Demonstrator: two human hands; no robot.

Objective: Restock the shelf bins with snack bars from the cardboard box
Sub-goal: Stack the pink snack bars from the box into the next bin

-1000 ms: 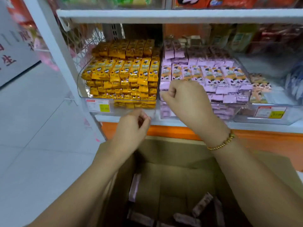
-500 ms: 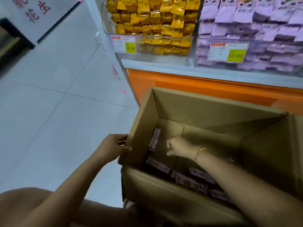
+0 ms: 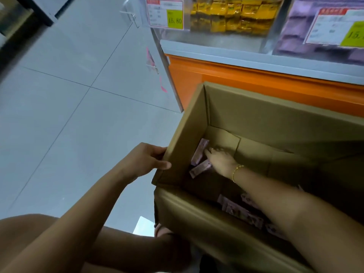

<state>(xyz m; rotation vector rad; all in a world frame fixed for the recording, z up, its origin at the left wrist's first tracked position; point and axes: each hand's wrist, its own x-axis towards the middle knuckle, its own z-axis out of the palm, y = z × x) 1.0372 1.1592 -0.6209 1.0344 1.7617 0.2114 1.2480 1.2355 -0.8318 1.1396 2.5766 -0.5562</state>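
My left grip clasps the left wall of the open cardboard box, thumb over the rim, on the tiled floor in front of the shelf. My right grip, a gold bracelet at its wrist, reaches deep inside the box. Its fingers are stretched out straight and grasp nothing, and their tips rest against a pink snack bar that leans on the left wall. A second bar lies just beside it, and more bars lie along the near wall under my forearm. Above the orange shelf base, the clear shelf bins hold yellow packs and purple packs, each behind a price tag.
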